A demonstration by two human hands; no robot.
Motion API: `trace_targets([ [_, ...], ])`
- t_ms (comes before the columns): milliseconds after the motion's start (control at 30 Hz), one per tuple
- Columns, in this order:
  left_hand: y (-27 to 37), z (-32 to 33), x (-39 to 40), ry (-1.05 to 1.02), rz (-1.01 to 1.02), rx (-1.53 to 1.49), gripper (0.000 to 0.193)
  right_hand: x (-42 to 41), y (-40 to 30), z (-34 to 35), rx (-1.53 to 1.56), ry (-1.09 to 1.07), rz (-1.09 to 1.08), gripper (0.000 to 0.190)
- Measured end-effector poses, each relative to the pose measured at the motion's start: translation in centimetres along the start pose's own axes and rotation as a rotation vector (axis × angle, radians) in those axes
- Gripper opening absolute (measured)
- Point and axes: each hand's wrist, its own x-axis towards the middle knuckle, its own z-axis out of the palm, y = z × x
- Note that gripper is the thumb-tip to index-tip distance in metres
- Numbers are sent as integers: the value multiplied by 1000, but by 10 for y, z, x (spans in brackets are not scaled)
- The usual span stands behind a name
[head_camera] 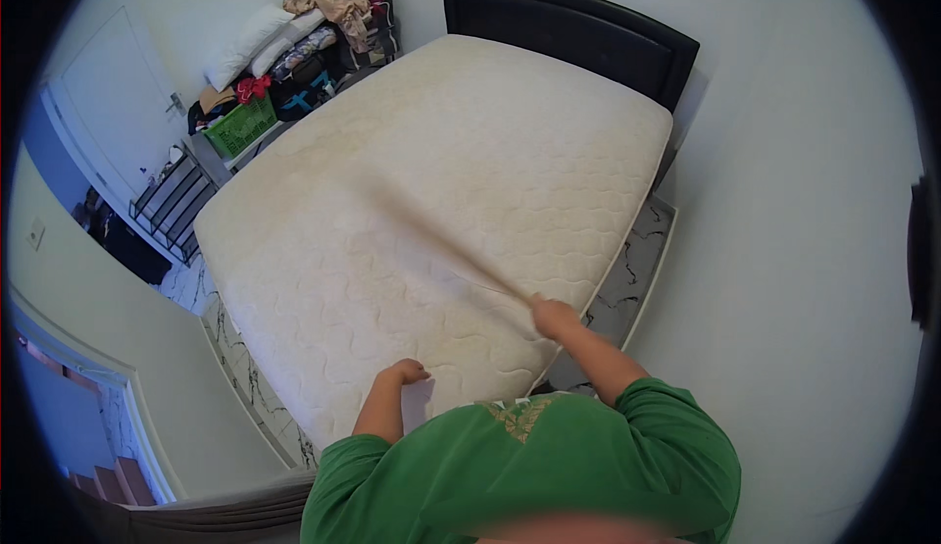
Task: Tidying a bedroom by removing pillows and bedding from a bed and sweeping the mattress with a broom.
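My right hand (555,317) grips one end of a long, light-brown stick-like tool (470,261), near the right edge of a bare quilted mattress (514,154). The tool slants up and left over the mattress and blurs towards its far end, so its head cannot be made out. Over the near part of the mattress, my left hand (408,371) is bent at the wrist with its fingers loosely curled, and no object shows in it. The mattress is cream-white with yellowish areas, and a dark headboard (559,29) stands at its far end.
Beyond the mattress's left side are a green plastic basket (242,129), piled pillows (246,44) and cloths, and a black metal rack (173,202). A white door (110,81) stands behind. A wall (794,213) runs along the right, with a strip of marble-patterned floor (632,265) beside the mattress.
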Motion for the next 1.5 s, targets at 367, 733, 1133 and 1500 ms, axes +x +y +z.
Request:
trace_targets([
  [367,-12,5,-5,104,-185,-551,48,3,167,-34,768,331,838,30],
  [733,87,-53,57,-174,-492,-271,64,106,183,21,-172,-68,-168,24],
  [1133,220,-141,164,298,-73,-109,26,205,217,-75,135,-40,-231,32],
  [1500,264,-169,216,530,-40,-517,28,304,490,-84,792,460,816,26],
])
